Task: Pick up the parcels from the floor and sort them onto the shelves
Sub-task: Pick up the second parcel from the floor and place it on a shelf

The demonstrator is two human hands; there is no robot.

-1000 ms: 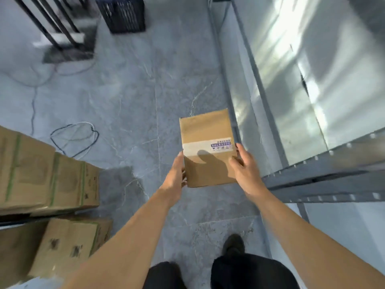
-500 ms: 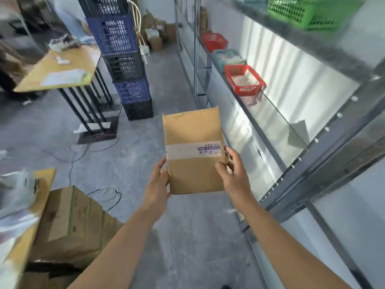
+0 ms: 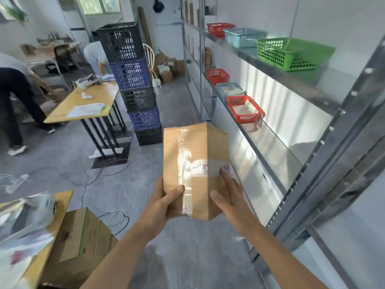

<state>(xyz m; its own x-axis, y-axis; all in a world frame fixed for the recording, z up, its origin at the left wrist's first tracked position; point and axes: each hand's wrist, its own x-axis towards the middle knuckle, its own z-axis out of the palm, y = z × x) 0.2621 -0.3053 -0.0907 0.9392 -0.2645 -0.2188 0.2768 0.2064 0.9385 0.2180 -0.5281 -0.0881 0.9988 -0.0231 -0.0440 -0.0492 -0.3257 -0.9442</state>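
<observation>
A brown cardboard parcel with clear tape and a white label strip is held upright in front of me, one corner edge turned toward me. My left hand grips its lower left face, thumb across the front. My right hand presses flat on its right face, fingers reaching the label. The metal shelves run along the right. A red basket sits on the middle level and a green basket on the upper one.
Stacked black and blue crates stand ahead on the left beside a wooden table. Cardboard boxes sit at my lower left. Cables trail over the grey floor. Two people bend over at the far left.
My view has lifted from the floor to the room and shelves. The parcel has turned in my hands, so a corner edge and taped side face me instead of the flat labelled face.
</observation>
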